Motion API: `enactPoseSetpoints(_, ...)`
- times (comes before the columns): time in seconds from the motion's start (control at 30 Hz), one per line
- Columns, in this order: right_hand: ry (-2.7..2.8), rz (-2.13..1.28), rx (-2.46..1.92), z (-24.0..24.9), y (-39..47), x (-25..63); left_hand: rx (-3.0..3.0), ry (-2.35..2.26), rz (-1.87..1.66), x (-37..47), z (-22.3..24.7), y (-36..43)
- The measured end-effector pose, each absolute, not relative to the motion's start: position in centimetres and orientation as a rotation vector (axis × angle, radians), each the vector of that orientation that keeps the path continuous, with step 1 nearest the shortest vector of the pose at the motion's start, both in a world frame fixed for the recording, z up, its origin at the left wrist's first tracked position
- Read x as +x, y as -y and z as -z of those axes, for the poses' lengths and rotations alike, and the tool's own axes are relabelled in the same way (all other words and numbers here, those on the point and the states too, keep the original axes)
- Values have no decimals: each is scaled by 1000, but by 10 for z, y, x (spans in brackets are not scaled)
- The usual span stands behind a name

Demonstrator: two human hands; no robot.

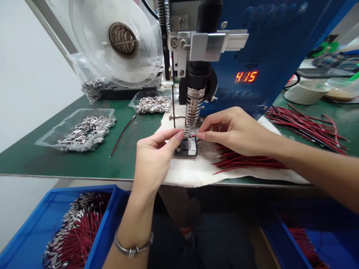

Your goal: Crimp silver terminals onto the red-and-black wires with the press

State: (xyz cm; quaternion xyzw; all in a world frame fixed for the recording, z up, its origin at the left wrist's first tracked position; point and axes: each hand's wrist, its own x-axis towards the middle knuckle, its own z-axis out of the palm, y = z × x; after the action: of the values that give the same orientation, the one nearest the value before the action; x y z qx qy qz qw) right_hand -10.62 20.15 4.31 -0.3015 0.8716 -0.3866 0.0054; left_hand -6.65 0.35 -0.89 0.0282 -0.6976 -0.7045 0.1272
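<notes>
1. My right grip (238, 130): thumb and index pinched closed on a thin red wire (193, 136), other fingers curled.
2. Wire location: short end pokes past my fingertips, just above a squared silvery block (192, 147) on a flat black base (182, 149), in from the front edge of the green surface (123, 164).
3. My left grip (153, 155): thumb and index drawn close together beside that wire end; can't tell if anything is between them. Twisted metal bangle (131, 249) on this wrist.
4. Directly above: coiled metal spring (195, 106) on a blue machine (238, 56), smooth panel, glowing red 415.
5. Pale, wrinkled cloth (190, 175) under the base, its wavy hem along the front edge.
6. Loose red-and-black wire bundle (249, 161) on the cloth, below my right forearm; second wire pile (308, 129) toward the right edge.
7. Toward the left edge: clear plastic tray (45, 140) of small, shiny metal bits; single wire (122, 136) lying slantwise right of it.
8. Round transparent reel (89, 41) farther back.
9. Blue plastic bin (30, 220) below the front-left edge, packed with metal-tipped red wires.
</notes>
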Motion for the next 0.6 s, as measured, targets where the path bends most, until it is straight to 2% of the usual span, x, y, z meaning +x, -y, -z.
enactPoseSetpoints(0.2,-2617,1029,-1028,-56,-204,-116,92,2056,2033,-67,12,-2)
enactPoseSetpoints(0.43,-2506,1270,-884,-42,-208,-117,96,2041,2054,-68,13,-2)
enactPoseSetpoints(0.6,-2554,1271,-908,-45,-205,-111,47,2071,2061,-67,11,-2)
